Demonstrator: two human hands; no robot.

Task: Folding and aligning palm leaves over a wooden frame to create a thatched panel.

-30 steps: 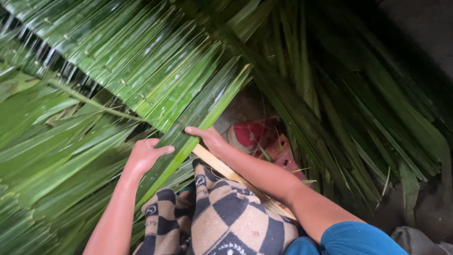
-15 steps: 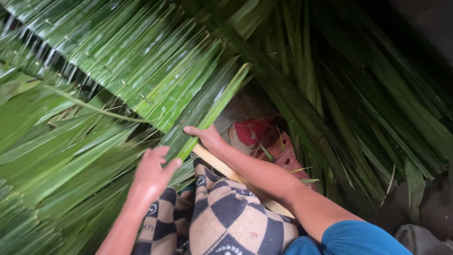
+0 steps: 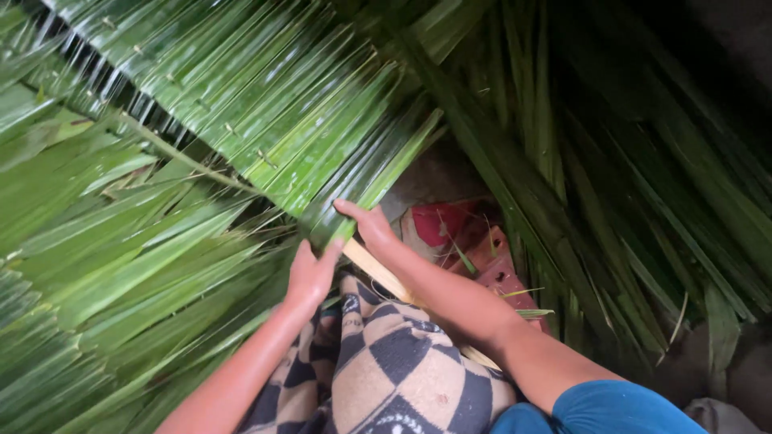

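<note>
We see the long green palm leaflet [image 3: 371,181] running from the upper middle of the view down to both hands, its lower end folded over a pale flat wooden slat [image 3: 378,272]. That folded end sits right at the grip: our left hand [image 3: 310,273] presses against it from below and to the left, fingers curled up around the fold, so this hand is closed on the leaflet. Our right hand [image 3: 367,223] lies on the leaflet's lower edge from the right, fingers stretched flat and pointing left across the leaf; whether the thumb pinches underneath we cannot tell. The two hands are just beside each other, nearly touching at the fold.

The left forearm comes up from the bottom edge, bare, rising steeply towards the fold. The right forearm crosses from the lower right, with a blue sleeve [image 3: 611,406] at the upper arm. Below the hands lies a brown and dark checked cloth [image 3: 386,370] over the lap. The woven sheet of green palm leaflets [image 3: 241,104] spreads above and to the left. A red object [image 3: 450,221] lies on the ground just beyond the right hand.
</note>
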